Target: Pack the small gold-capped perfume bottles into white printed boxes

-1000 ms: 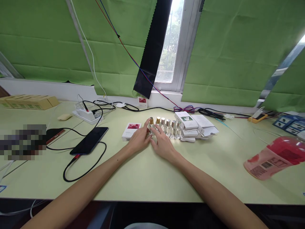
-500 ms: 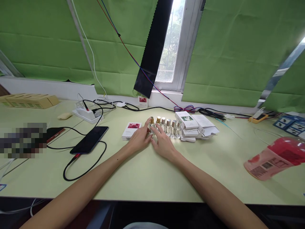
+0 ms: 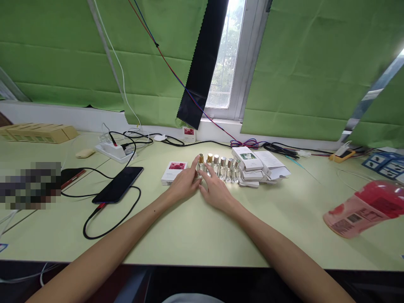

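Note:
Several small glass bottles with gold and silver caps stand upright in a row at the middle of the table. My left hand (image 3: 185, 182) is at the left end of the row, its fingers around the lower part of the leftmost gold-capped bottle (image 3: 201, 159). From the right, my right hand (image 3: 214, 187) reaches to the same bottle, fingertips at its front. Beside my left hand lies a white box with a red flower picture (image 3: 174, 171). White boxes (image 3: 248, 159) are piled against the right end of the row, by the silver-capped bottle (image 3: 236, 170).
A black phone (image 3: 118, 185) with a cable lies left on the table (image 3: 189, 235). Behind it is a white power strip (image 3: 115, 152). A pink-red cup (image 3: 362, 208) stands far right; cables run along the wall, near a yellow meter (image 3: 342, 155).

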A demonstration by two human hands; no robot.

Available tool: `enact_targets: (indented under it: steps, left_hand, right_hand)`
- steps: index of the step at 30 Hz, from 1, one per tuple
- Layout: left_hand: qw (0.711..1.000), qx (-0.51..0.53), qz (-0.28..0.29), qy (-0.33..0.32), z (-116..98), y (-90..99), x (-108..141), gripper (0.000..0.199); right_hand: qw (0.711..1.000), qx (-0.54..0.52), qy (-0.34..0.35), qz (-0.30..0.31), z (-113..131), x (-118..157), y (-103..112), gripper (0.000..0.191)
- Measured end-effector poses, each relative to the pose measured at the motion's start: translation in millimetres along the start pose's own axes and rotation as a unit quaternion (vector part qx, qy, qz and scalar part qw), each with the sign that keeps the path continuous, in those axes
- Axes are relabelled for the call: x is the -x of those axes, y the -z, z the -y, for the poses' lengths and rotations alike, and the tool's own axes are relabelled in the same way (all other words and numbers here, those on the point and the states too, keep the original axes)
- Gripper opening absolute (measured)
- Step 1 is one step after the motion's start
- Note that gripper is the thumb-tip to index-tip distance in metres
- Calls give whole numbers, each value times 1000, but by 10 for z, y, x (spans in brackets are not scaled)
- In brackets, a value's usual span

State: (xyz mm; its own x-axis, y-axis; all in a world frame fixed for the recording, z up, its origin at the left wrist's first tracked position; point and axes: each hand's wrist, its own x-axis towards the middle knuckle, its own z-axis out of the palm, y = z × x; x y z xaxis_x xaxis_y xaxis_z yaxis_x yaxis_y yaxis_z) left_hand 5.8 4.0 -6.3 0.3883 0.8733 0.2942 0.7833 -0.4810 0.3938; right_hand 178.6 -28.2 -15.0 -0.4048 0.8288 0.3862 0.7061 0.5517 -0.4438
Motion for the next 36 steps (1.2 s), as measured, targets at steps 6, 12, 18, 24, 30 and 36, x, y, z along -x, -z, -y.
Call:
enact_targets:
  steps: [6, 12, 18, 24, 30, 36]
  left_hand:
    - [1000, -5, -1, -3, 13, -6, 0, 90]
    - [1000, -9, 4, 0, 8, -2, -3, 89]
    - [1000, -16, 7, 7, -22, 21, 11, 89]
    - [1000, -16, 10, 7, -43, 38, 17, 90]
    - [1000, -12, 17, 10, -47, 39, 15, 89]
    - [1000, -13, 16, 15, -60, 43, 19, 90]
  right_hand:
    - [1000, 5, 2, 2, 0, 6, 4, 51]
    - [1000, 4, 3, 6, -3, 5, -5, 51]
    - [1000, 9, 3, 12, 17, 11, 18, 49]
    - [1000, 17, -5, 24, 47, 13, 42, 44]
    - [999, 30, -3, 36, 49, 16, 55, 42]
    - [998, 41, -3, 40, 50, 16, 63, 40]
